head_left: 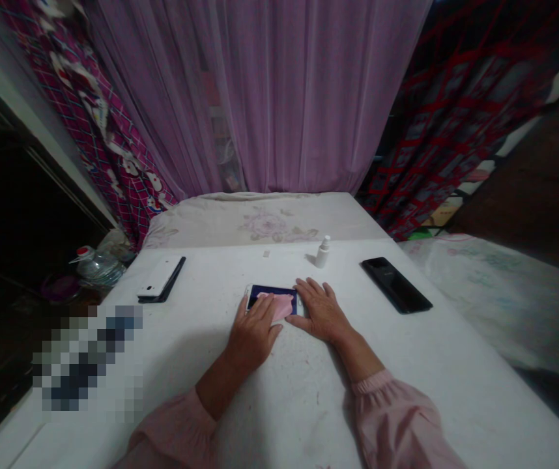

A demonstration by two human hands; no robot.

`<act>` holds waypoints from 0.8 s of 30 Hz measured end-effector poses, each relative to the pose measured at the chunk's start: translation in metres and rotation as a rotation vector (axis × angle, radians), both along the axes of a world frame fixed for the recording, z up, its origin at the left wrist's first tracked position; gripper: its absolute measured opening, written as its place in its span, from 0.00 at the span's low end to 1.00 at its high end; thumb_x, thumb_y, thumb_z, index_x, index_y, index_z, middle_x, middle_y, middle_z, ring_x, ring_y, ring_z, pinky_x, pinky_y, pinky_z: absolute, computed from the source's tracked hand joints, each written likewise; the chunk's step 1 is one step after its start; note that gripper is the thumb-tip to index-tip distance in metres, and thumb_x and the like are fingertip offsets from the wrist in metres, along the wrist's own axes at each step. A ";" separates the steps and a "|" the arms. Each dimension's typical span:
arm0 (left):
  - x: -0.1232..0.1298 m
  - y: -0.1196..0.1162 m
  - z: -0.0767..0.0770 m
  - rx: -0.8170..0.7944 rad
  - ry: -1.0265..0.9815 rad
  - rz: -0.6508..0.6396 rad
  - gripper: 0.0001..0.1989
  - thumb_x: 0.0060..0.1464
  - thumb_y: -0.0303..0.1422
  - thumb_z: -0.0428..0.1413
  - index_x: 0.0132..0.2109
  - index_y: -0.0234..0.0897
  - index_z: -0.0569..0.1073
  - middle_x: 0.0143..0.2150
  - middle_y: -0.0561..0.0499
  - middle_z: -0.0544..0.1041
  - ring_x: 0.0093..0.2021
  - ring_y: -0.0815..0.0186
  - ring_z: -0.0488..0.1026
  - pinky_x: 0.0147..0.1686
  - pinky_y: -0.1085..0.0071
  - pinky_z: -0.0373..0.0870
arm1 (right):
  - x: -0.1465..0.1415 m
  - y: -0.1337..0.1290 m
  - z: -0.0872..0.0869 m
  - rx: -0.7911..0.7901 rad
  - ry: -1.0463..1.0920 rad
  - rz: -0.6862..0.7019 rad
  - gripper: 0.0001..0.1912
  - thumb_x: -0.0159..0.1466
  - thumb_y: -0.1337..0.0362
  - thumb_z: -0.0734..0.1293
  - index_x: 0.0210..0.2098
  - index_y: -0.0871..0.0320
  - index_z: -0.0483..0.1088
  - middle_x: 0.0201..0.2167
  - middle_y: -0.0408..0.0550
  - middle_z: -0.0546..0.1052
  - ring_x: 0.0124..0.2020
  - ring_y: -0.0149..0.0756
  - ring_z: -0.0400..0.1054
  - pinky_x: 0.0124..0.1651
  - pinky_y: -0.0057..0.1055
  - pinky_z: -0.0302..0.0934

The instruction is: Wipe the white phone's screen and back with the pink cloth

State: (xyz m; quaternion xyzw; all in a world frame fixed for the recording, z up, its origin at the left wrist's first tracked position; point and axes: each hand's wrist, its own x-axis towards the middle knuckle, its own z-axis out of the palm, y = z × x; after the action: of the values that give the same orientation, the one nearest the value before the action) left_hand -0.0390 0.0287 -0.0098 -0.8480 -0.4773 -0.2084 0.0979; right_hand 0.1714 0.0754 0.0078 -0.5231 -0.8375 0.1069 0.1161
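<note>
A white-framed phone [287, 291] lies screen up and crosswise on the white table. On its screen is a pink cloth [283, 307], pressed flat under the fingers of my left hand [253, 333]. That hand's fingers lie outstretched over the cloth and the phone's left part. My right hand [322, 312] rests at the phone's right end, fingers spread, with the thumb by the lower right corner; it holds nothing. Behind the phone, a small white spray bottle [323, 253] stands upright.
A black phone [397, 285] lies at the right of the table [299, 391]. Stacked phones [158, 279] lie at the left. A small pale piece [266, 254] sits farther back. Purple curtains [299, 98] hang behind. A clear bottle [98, 266] stands beyond the left edge.
</note>
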 end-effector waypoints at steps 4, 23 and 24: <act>-0.009 -0.004 -0.001 0.005 0.003 0.063 0.23 0.65 0.36 0.45 0.64 0.32 0.62 0.63 0.40 0.68 0.64 0.55 0.64 0.65 0.47 0.52 | 0.000 0.000 0.001 -0.009 -0.010 -0.007 0.42 0.61 0.39 0.63 0.65 0.61 0.57 0.68 0.59 0.57 0.69 0.56 0.46 0.67 0.60 0.39; 0.008 0.014 -0.003 -0.008 -0.040 0.046 0.22 0.66 0.38 0.45 0.63 0.37 0.64 0.63 0.42 0.68 0.64 0.55 0.63 0.67 0.45 0.45 | 0.000 0.001 -0.003 0.004 -0.005 -0.003 0.44 0.60 0.38 0.62 0.65 0.63 0.58 0.67 0.60 0.58 0.68 0.57 0.47 0.66 0.61 0.39; 0.010 0.016 -0.001 -0.022 -0.038 0.040 0.22 0.66 0.38 0.45 0.63 0.38 0.64 0.63 0.43 0.68 0.64 0.55 0.63 0.67 0.45 0.44 | 0.000 0.001 -0.003 0.006 -0.001 -0.003 0.44 0.61 0.38 0.62 0.65 0.63 0.58 0.67 0.60 0.58 0.68 0.57 0.47 0.66 0.60 0.40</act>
State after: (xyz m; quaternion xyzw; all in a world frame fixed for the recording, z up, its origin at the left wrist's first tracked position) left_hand -0.0288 0.0444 -0.0113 -0.8352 -0.4982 -0.2174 0.0838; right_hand 0.1712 0.0761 0.0043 -0.5242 -0.8371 0.1036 0.1173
